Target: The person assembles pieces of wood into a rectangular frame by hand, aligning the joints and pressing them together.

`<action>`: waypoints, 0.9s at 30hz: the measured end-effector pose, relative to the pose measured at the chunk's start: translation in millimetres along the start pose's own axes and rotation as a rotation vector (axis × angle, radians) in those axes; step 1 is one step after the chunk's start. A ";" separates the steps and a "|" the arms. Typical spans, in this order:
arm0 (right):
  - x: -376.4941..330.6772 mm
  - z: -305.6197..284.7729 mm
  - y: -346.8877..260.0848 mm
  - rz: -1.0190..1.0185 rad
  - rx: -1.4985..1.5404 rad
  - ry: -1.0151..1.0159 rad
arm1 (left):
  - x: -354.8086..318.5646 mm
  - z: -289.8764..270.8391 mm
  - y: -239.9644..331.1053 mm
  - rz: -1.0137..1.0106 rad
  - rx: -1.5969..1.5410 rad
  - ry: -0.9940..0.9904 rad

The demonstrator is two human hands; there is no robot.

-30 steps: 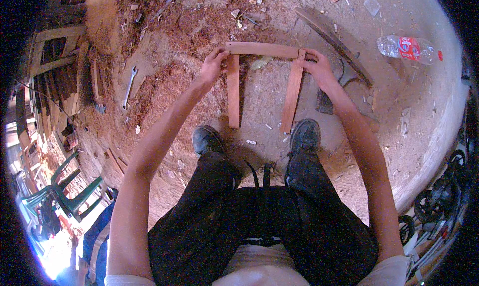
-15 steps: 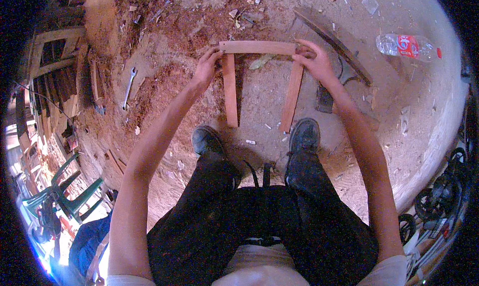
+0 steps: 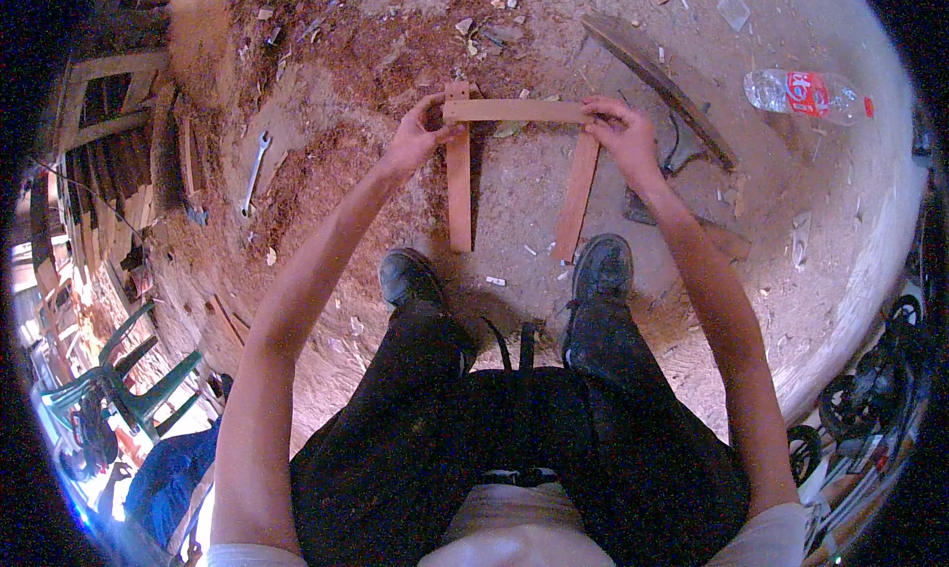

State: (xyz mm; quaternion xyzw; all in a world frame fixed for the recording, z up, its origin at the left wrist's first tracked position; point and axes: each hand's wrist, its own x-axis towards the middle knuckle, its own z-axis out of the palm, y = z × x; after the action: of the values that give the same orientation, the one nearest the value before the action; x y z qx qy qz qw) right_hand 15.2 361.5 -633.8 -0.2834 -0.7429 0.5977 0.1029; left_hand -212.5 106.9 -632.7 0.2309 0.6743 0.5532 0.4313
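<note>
I hold a small reddish wooden frame (image 3: 514, 112) made of a crosspiece and two legs, up in front of me above the dirt floor. My left hand (image 3: 413, 137) grips its left corner where the left leg (image 3: 459, 196) meets the crosspiece. My right hand (image 3: 623, 132) grips the right corner above the right leg (image 3: 575, 206). Both legs point down toward my black shoes (image 3: 410, 275).
A spanner (image 3: 254, 172) lies in sawdust to the left. A plastic bottle (image 3: 806, 92) lies at the upper right beside a dark curved plank (image 3: 657, 73). Stacked timber (image 3: 109, 132) and green plastic chairs (image 3: 119, 389) stand at the left. Wheels (image 3: 860, 409) show at the right edge.
Both hands have lifted the wooden frame slightly and shifted it a little to the right; the right hand has moved onto the corner. My feet stay put.
</note>
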 end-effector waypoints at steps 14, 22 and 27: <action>-6.7 7.6 -15.3 0.120 -0.134 -0.208 | 8.5 -4.4 -20.1 0.047 0.091 -0.029; -25.9 27.1 -19.2 -0.036 -0.245 -0.440 | 3.9 7.4 -1.6 0.032 0.122 -0.067; -31.9 28.7 -11.1 0.296 0.173 -0.466 | 2.1 16.6 19.1 -0.020 0.187 -0.099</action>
State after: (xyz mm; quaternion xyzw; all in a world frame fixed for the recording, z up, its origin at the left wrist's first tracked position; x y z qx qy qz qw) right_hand 23.9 319.0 -624.9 -0.2340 -0.6434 0.7163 -0.1351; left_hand -202.8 123.0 -615.7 0.2904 0.7032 0.4714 0.4461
